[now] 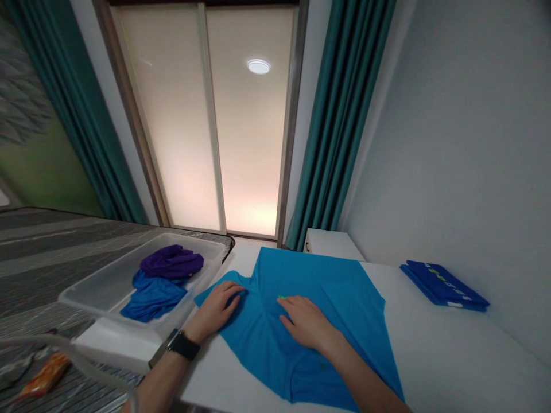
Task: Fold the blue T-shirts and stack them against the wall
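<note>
A bright blue T-shirt (275,332) lies spread on the white table, its collar toward me and one side partly folded over at the right. My left hand (220,305), with a dark watch on the wrist, rests on the sleeve at the left, fingers stretched out over the cloth. Near the middle of the shirt my right hand (305,321) lies flat, fingers extended beside a small green print that it partly covers. Neither hand grips the fabric visibly.
Left of the shirt, a clear plastic bin (99,292) holds a purple garment (172,261) and a blue garment (152,295). A folded dark blue garment (445,285) lies at the table's right, by the wall. A white cabinet (333,244) stands beyond the table (447,361).
</note>
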{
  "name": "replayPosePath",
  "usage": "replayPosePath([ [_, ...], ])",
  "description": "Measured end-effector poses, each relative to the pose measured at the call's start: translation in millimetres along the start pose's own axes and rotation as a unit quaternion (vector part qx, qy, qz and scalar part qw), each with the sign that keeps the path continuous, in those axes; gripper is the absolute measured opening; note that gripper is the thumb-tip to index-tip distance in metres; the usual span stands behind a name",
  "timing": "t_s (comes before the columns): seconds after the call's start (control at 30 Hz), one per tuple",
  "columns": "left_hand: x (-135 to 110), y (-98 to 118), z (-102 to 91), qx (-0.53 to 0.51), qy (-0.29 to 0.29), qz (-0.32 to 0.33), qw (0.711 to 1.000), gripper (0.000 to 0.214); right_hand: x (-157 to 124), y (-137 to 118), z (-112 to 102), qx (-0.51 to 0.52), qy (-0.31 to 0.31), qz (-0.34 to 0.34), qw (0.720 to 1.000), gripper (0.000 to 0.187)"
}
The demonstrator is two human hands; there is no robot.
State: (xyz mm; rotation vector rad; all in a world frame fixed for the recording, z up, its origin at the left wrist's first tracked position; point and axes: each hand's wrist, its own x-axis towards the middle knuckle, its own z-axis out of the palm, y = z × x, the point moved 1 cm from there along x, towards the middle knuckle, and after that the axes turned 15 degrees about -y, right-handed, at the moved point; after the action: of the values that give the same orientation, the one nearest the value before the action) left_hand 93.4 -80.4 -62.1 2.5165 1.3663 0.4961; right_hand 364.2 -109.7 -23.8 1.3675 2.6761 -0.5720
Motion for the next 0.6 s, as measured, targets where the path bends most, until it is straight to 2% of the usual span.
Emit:
replayPosePath([
  [0.1, -0.8, -4.0, 2.9, -0.003, 0.024, -0.024, 0.999, 0.032, 7.2, -14.8, 4.0, -0.003, 0.046, 0.012, 0.999, 0.039],
  [0.27, -4.4, -13.4, 6.7, 0.027, 0.06, -0.115, 0.991, 0.038, 19.5, -25.2, 24.4, 0.089, 0.132, -0.095, 0.983, 0.028],
  [0.33, -7.0, -16.3, 7.3, 0.048, 0.064, -0.159, 0.984, 0.039, 22.6, -22.8, 33.0, 0.116, 0.148, -0.112, 0.976, 0.027],
  [0.47, -11.5, -13.7, 5.5, 0.069, 0.037, -0.231, 0.97, 0.037, 25.3, -17.4, 41.9, 0.147, 0.159, -0.126, 0.968, 0.027],
  [0.6, -12.0, -4.6, 1.3, 0.108, 0.01, -0.252, 0.962, 0.037, 25.5, -16.5, 43.4, 0.156, 0.162, -0.128, 0.966, 0.026],
])
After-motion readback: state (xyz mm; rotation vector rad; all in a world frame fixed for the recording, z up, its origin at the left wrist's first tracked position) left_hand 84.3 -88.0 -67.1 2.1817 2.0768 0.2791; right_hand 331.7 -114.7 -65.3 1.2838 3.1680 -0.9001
